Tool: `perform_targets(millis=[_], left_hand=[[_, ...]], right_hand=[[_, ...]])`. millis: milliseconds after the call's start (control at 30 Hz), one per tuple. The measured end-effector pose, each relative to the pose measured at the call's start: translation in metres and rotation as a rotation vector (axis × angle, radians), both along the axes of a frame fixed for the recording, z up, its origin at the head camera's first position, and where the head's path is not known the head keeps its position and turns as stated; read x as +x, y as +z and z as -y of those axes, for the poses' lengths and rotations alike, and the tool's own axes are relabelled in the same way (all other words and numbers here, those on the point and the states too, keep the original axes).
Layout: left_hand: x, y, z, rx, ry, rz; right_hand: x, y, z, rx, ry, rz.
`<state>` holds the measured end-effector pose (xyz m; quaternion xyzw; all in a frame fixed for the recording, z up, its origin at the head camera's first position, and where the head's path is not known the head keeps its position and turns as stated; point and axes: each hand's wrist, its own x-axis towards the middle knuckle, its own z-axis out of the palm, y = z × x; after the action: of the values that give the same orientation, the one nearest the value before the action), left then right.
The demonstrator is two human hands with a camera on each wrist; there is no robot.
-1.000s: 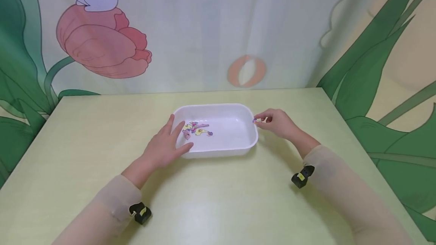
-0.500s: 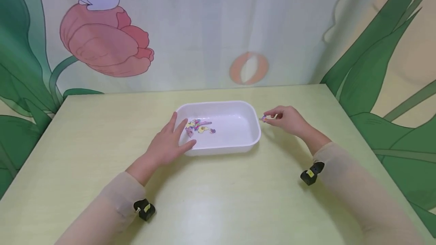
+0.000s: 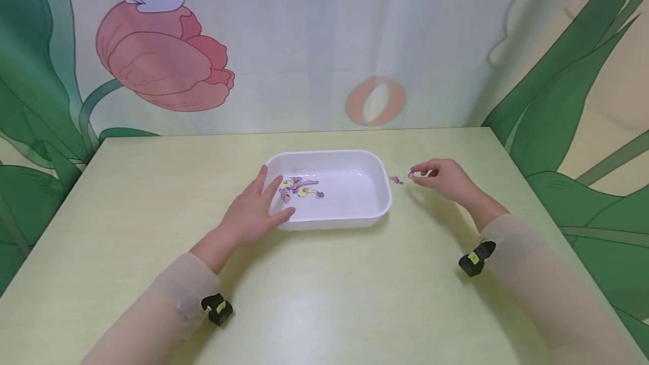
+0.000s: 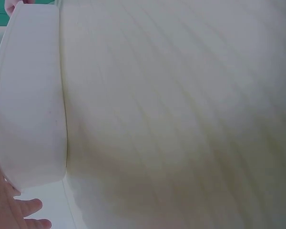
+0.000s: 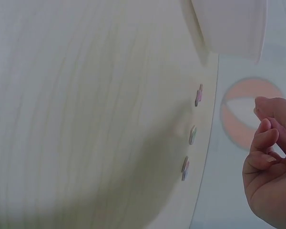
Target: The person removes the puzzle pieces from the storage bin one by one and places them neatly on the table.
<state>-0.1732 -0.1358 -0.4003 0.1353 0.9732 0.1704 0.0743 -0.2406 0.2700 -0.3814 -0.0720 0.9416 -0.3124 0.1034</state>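
A white plastic tray stands on the table, with several flat, colourful cartoon cutouts in its left part. My left hand, fingers spread, rests on the tray's left end, its thumb over the near rim. To the right of the tray, my right hand hovers above the table with thumb and forefinger slightly apart. No held thing shows between them in the right wrist view. Below it lie a pink-purple cutout, a middle cutout and a third cutout. In the head view the hand covers one of these.
The pale yellow-green table extends around the tray. Behind its far edge hangs a printed curtain with a flower, a ball and leaves. Each wrist carries a small black camera, one on the left and another on the right.
My right hand has moved rightward from the tray's right rim, bringing cutouts on the table into view. The left hand stays on the tray. The whole head view has shifted slightly.
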Motion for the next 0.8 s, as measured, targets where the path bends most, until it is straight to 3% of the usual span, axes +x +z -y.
perform_targets(millis=[800], left_hand=[[-0.001, -0.001, 0.001, -0.003, -0.008, -0.008]], right_hand=[[0.000, -0.006, -0.036, 0.031, -0.074, 0.052]])
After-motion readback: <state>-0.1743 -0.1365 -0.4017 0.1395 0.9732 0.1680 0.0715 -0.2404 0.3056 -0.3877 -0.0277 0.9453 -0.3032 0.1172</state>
